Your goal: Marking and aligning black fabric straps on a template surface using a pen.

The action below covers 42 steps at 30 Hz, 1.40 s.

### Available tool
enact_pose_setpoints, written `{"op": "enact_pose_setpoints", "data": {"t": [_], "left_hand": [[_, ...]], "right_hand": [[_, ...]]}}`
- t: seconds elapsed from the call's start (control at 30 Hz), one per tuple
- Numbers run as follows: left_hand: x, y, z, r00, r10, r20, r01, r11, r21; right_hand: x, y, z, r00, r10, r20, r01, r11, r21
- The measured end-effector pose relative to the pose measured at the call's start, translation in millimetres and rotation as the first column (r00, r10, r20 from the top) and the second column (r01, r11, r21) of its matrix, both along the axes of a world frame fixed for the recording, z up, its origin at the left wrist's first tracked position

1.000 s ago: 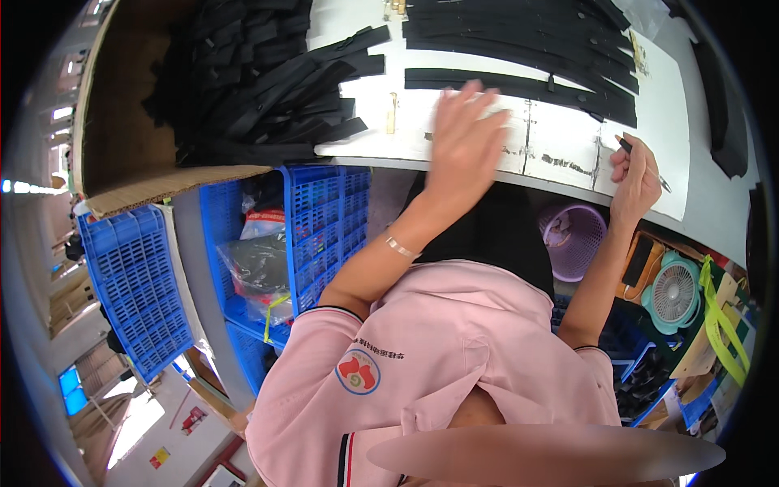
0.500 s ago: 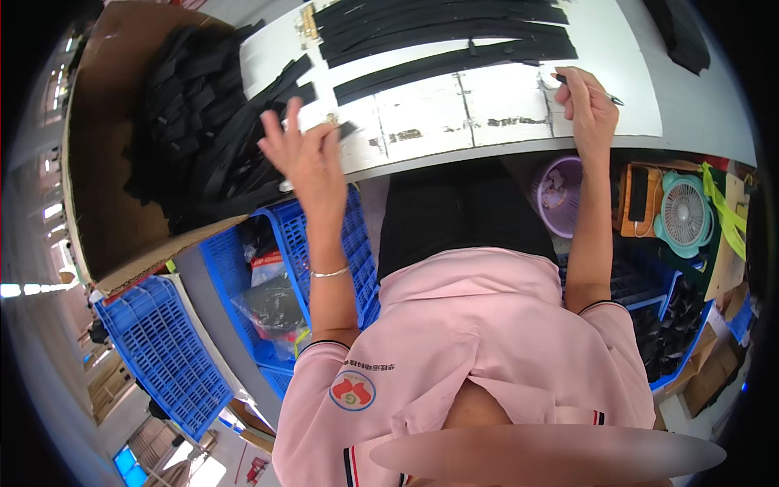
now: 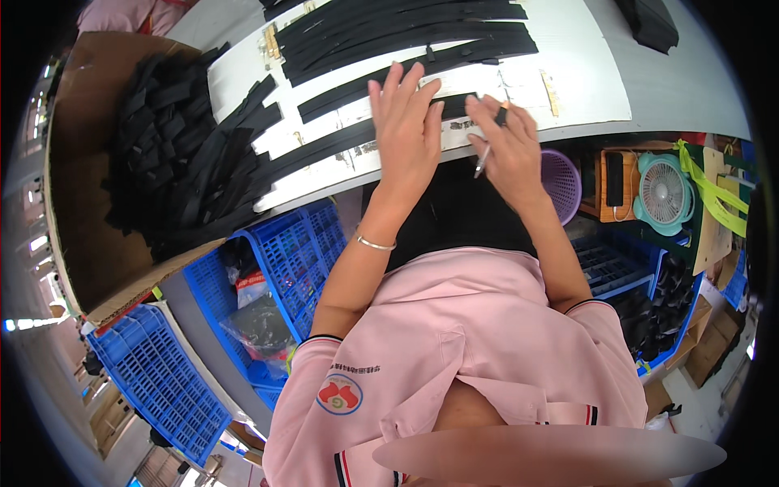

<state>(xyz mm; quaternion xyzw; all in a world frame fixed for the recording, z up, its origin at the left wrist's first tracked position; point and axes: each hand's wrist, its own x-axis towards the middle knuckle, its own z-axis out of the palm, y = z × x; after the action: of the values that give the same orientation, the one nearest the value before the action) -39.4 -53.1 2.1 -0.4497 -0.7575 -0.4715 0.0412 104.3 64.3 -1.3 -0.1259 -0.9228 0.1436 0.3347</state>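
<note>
A black strap (image 3: 324, 147) stretches along the near side of the white board (image 3: 596, 77), out of the pile at the left. My left hand (image 3: 406, 122) lies over this strap, fingers extended and somewhat spread. At the strap's right end is my right hand (image 3: 511, 150), with fingertips touching or very near it. A slim pen-like tool (image 3: 482, 161) with a light metal tip is held in that hand, its tip pointing toward me. Beyond my hands, more black straps (image 3: 398, 36) lie side by side across the board. Dark marks on the board are partly covered by my hands.
To the left stands an open cardboard box (image 3: 77, 162) with a heap of black straps (image 3: 162, 122). Below the table are blue crates (image 3: 304, 243), a purple basket (image 3: 560, 183) and a teal fan (image 3: 665, 191). A black piece (image 3: 647, 24) lies at the far right.
My hands have come closer together over the board. A strap now lies along the near side under them. My right hand moved left with the tool; the view has shifted slightly.
</note>
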Motion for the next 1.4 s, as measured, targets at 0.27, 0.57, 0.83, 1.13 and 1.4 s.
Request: {"op": "enact_pose_setpoints", "data": {"t": [0.27, 0.57, 0.83, 1.13, 1.4], "left_hand": [[0.8, -61.3, -2.8, 0.981, 0.149, -0.124, -0.173, 0.961, -0.217], [-14.5, -79.2, -2.2, 0.976, 0.175, -0.126, -0.202, 0.948, -0.247], [0.0, -106.9, 7.9, 0.983, 0.155, -0.100, -0.182, 0.910, -0.372], [-10.1, -137.6, -0.5, 0.957, 0.265, -0.114, -0.288, 0.886, -0.362], [-10.1, -138.2, -7.6, 0.951, 0.274, -0.145, -0.307, 0.899, -0.313]], "right_hand": [[42.8, 55.1, -9.1, 0.975, -0.215, 0.063, 0.209, 0.974, 0.088], [45.0, 67.3, -10.6, 0.980, -0.195, -0.037, 0.197, 0.978, 0.066], [45.0, 67.2, -17.7, 0.968, -0.246, -0.038, 0.244, 0.968, -0.063], [44.2, 65.4, -1.3, 0.948, -0.305, 0.092, 0.302, 0.952, 0.045], [-43.9, -23.9, 48.2, 0.999, -0.001, -0.041, -0.026, 0.754, -0.656]]}}
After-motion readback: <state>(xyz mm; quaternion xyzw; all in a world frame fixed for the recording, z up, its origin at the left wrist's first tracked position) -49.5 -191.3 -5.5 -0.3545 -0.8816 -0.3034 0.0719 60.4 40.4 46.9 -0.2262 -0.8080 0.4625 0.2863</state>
